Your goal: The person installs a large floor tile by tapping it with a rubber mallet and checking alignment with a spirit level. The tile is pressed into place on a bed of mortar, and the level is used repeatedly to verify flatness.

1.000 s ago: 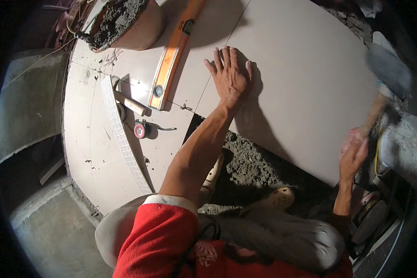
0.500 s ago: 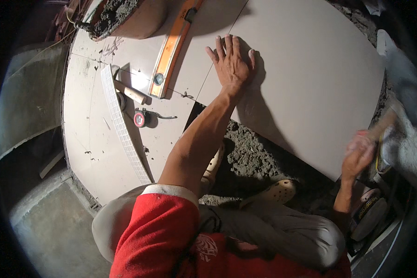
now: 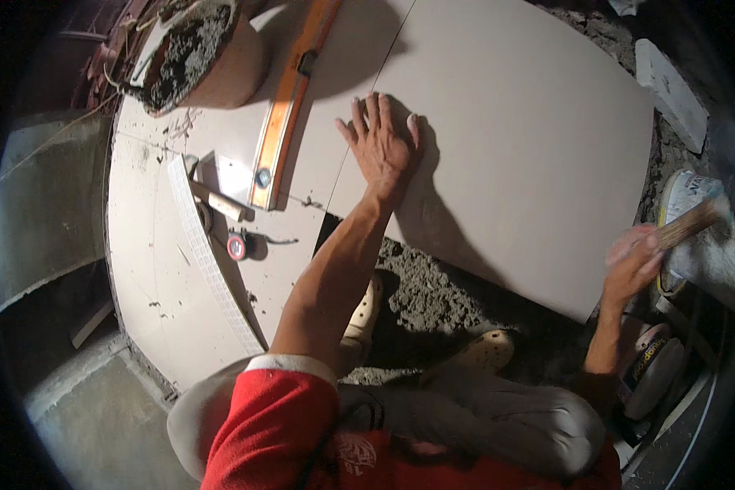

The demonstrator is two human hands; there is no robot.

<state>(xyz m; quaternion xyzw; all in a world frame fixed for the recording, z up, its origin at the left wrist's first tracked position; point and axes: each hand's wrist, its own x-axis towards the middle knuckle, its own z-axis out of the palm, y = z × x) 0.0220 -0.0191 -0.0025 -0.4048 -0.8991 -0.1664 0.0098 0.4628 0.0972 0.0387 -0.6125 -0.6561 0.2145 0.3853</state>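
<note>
The left hand [image 3: 381,147] presses flat, fingers spread, on the large floor tile [image 3: 531,139]; the right hand [image 3: 633,260] grips a mallet handle [image 3: 690,222]. A misplaced strike risks cracking the tile edge over the exposed mortar bed [image 3: 433,294].

Pale tiled floor [image 3: 163,269], harsh light

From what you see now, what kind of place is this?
Probably a floor-tiling site: a large beige floor tile lies on a grey mortar bed, beside an orange spirit level and a mortar-filled bucket.

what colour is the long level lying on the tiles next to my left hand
Orange, with a dark fitting near its middle; the level shows best in the head view, beside the left hand.
</note>
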